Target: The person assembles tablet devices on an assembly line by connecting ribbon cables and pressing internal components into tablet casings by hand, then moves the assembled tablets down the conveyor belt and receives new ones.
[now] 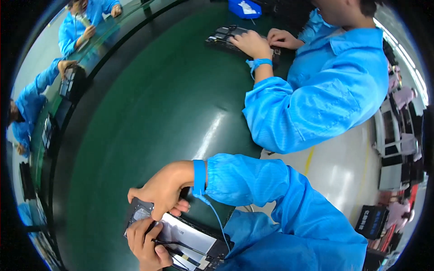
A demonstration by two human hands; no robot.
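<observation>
At the lower left, over the edge of the green table, lies an opened flat electronic device [192, 238] with a silver-white panel, a black frame and black cables [183, 246]. My right hand [162, 189], with a blue wrist strap [199, 177] and cord, grips its far end, thumb on top and fingers around the edge. Close beside that thumb, my left hand [147, 241] rests on the device with bent fingers around its near side. What lies under those fingertips is hidden.
Across the green table [158, 117], a co-worker in blue [316, 95] handles a similar device [224, 36]. Behind it stands a blue bin [244, 8] with white pieces. Along the left runs a dark-edged line with more devices [72, 83] and people in blue.
</observation>
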